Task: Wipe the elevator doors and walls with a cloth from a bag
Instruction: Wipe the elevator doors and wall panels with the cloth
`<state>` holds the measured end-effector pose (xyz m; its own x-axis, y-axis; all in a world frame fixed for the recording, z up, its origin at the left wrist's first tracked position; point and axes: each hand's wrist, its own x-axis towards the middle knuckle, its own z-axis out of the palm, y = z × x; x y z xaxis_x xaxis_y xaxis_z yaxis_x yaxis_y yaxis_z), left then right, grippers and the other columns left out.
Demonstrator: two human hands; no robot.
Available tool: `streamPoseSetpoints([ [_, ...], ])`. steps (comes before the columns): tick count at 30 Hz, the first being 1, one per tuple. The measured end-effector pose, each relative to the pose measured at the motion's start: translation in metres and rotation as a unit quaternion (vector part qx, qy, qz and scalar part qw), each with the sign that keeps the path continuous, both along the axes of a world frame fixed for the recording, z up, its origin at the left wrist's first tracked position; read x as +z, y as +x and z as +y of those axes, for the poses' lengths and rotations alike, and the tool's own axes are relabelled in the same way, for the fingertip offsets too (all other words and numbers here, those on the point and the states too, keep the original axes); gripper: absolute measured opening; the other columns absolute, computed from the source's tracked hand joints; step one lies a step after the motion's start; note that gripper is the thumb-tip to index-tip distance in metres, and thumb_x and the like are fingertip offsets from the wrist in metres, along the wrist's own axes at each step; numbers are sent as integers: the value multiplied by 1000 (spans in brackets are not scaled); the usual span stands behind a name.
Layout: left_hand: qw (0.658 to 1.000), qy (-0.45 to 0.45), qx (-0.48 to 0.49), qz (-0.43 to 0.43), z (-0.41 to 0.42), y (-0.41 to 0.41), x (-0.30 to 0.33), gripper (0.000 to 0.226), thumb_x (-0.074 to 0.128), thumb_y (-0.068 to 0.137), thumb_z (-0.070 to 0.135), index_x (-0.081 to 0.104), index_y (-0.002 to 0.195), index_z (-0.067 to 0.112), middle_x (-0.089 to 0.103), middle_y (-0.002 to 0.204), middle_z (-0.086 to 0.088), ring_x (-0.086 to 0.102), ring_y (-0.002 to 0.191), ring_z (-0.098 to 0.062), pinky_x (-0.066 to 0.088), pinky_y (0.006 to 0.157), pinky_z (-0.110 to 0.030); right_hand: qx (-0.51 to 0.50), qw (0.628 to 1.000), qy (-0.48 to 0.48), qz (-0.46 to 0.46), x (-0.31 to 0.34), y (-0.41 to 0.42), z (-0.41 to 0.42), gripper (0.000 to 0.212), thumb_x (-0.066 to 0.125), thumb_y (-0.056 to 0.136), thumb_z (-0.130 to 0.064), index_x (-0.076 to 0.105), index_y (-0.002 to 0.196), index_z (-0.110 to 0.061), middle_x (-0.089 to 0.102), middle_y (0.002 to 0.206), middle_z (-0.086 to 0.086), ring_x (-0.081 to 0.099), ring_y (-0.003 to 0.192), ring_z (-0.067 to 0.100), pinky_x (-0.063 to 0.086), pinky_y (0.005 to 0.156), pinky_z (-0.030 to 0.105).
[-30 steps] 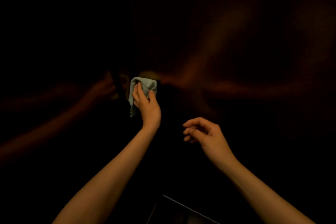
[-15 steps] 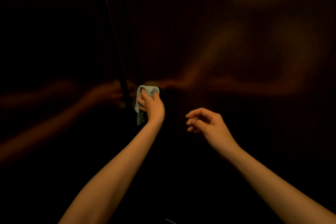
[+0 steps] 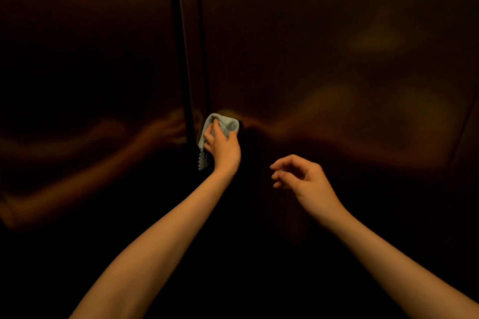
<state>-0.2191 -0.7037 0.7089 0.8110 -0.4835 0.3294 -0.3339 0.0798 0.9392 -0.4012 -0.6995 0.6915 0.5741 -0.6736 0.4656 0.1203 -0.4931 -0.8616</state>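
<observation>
The left hand grips a bunched pale cloth and presses it against the dark metal door panel at centre frame, just right of the vertical door seam. A loose corner with a zigzag edge hangs below the fingers. The right hand holds nothing; its fingers are loosely curled and relaxed, and it hovers apart from the surface at right of centre. The left door panel fills the left of the frame and carries a dim reflection of an arm. Progress, as a judgement: the cloth is already out of its bag and wiping is under way at mid-height beside the seam. The lighting is too low to tell which areas are already clean, so the proportion done cannot be stated; the upper panels, the lower panels and the walls most likely remain. No bag is visible. Clearance: both panels are flat and unobstructed toward the top, left and right of the frame, which leaves open room for long strokes. The seam forms a recessed edge that could snag the hanging corner, so strokes along it should run parallel to it.
</observation>
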Motion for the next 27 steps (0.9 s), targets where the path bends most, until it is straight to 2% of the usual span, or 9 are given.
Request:
streamPoseSetpoints([
  [2,1000,-9,2,-26,1,1,18,55,38,97,21,18,149,20,12,152,2,7,139,-26,17,114,-40,-13,999,-49,9,10,-1,1,25,54,85,4,65,82,-18,65,79,-1,62,72,13,50,74,26],
  [6,997,-35,3,-61,-1,11,53,59,37,97,22,12,150,22,8,156,1,3,142,-25,14,116,-43,-76,977,-198,35,33,-8,-2,23,55,86,0,64,88,-21,65,87,-11,59,85,-1,40,73,5],
  [10,994,-60,6,-91,-3,17,85,61,37,96,22,10,150,21,8,156,0,1,143,-24,10,116,-43,-108,946,-301,47,51,-14,-11,20,54,87,-3,62,92,-21,61,93,-7,55,90,2,37,78,6],
  [13,988,-69,13,-139,-5,18,107,61,37,97,24,9,150,20,8,157,-2,0,143,-23,8,116,-41,-168,870,-456,82,63,-19,-17,21,44,85,-17,61,96,-14,59,95,-2,52,90,15,42,79,26],
  [17,978,-83,25,-189,-9,25,137,60,37,97,25,10,150,18,11,156,-5,2,143,-24,8,115,-41,-243,751,-603,120,78,-24,-28,27,47,79,-19,62,100,-12,61,102,5,53,98,24,45,76,34],
  [20,968,-93,24,-231,-13,30,159,58,35,98,28,10,150,18,10,157,-6,2,143,-23,8,115,-41,-290,656,-672,186,83,-26,-41,41,61,72,-20,60,113,-13,56,127,13,44,120,33,38,92,44],
  [22,961,-110,26,-253,-15,35,175,57,34,99,29,11,150,18,11,156,-6,4,143,-22,8,115,-40,-300,580,-704,279,82,-27,-52,58,58,75,-33,49,131,-20,33,149,13,25,137,35,24,105,51],
  [24,955,-119,31,-271,-18,39,190,56,33,99,30,12,150,18,13,156,-7,5,143,-23,9,115,-41,-298,558,-696,340,75,-28,-67,67,55,80,-49,38,141,-27,16,156,10,9,143,34,13,110,54],
  [27,940,-132,45,-312,-25,43,210,55,34,99,30,16,150,19,17,154,-8,7,142,-27,11,115,-43,-317,553,-678,365,64,-28,-90,65,30,85,-57,31,144,-28,13,156,9,4,144,31,8,112,54],
])
